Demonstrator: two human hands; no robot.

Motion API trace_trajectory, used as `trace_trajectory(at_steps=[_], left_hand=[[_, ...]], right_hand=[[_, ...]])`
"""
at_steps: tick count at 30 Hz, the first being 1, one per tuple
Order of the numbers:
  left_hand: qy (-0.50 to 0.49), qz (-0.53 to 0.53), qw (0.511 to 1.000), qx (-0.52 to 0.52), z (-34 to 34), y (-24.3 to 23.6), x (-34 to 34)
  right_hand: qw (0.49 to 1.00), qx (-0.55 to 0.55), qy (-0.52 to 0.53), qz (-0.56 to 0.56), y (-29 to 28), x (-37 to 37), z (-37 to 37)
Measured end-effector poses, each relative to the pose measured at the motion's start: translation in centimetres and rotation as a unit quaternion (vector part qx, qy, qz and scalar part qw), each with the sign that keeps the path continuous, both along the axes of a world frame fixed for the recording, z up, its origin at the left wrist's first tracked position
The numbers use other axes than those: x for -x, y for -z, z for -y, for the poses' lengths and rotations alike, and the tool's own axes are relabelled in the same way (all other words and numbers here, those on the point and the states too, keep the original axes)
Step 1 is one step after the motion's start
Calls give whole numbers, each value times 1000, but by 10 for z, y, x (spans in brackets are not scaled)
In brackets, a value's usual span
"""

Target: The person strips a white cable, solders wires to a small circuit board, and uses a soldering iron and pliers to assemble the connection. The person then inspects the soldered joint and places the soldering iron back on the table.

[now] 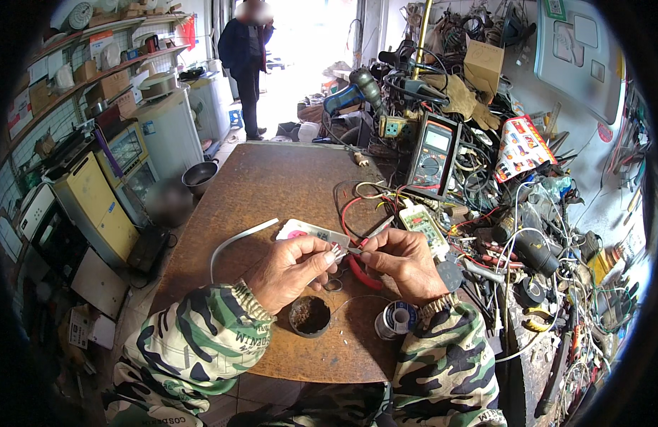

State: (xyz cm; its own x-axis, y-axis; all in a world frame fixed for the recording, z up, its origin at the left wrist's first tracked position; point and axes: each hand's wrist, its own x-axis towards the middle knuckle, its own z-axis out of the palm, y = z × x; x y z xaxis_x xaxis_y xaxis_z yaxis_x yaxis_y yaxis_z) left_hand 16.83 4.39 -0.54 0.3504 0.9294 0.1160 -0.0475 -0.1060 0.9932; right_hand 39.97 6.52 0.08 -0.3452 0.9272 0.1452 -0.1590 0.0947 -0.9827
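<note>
Above the wooden table (272, 178), my left hand (293, 269) pinches a small red-and-white part (337, 250) between thumb and forefinger. My right hand (404, 262) is closed on a thin metal piece (354, 250) whose tip meets that part; its exact kind is hidden by the fingers. Below the hands lie a round dark tin (310, 317) with brown crumbs in it and a spool of solder wire (396, 321), from which a thin wire runs left. Red handles (362, 275), apparently of pliers, show between the hands. Behind them sits an open white casing (311, 230) with something pink inside.
A multimeter (436, 156) stands at the table's right, near a white case with a green circuit board (424, 226). Tangled cables and tools crowd the right side. A white tube (233, 238) lies left of the hands. A person (247, 57) stands by the doorway.
</note>
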Motion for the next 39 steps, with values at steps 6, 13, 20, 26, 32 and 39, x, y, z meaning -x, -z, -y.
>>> trace_trajectory(at_steps=[6,13,20,26,32,39], left_hand=[[-1,-11,1000,14,2,-2,0],[-1,-1,1000,-5,-1,2,0],[-5,6,1000,-9,0,1,1],[-6,11,1000,-6,-2,3,1],[0,2,1000,-7,0,2,0],[-4,-15,1000,-10,1,1,-1]], right_hand=[[1000,-14,1,22,1,-1,0],[1000,-9,-6,26,-1,-1,0],[1000,-27,2,5,5,0,-2],[999,-30,15,11,4,-2,-1],[999,-20,5,27,0,1,0],[999,1,-3,35,-3,-1,2]])
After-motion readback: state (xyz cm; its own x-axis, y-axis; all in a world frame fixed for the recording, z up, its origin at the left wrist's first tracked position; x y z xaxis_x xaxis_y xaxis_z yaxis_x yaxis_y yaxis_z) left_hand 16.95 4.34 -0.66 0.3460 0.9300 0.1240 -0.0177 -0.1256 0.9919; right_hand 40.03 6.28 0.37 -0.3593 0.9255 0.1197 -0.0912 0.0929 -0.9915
